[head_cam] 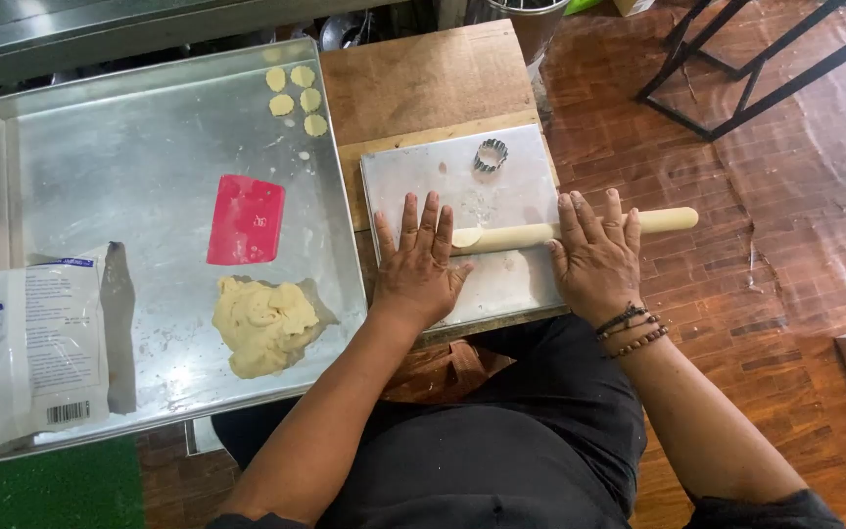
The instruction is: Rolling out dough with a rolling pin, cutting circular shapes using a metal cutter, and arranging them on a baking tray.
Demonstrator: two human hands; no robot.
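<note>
Wooden, pale, cylindrical rolling pin [540, 233] lies crosswise on the small flat metal sheet [462, 176], left hand [418, 264] and right hand [594, 250] spread flat, palms pressing its two ends equally near

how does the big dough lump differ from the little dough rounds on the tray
The dough lump is one large, rough, irregular mass near the tray's front edge; the dough rounds are five small, flat, neatly cut discs at its far corner. The lump lies just below the red scraper; the rounds lie beyond it. Both are the same pale yellow.
</note>
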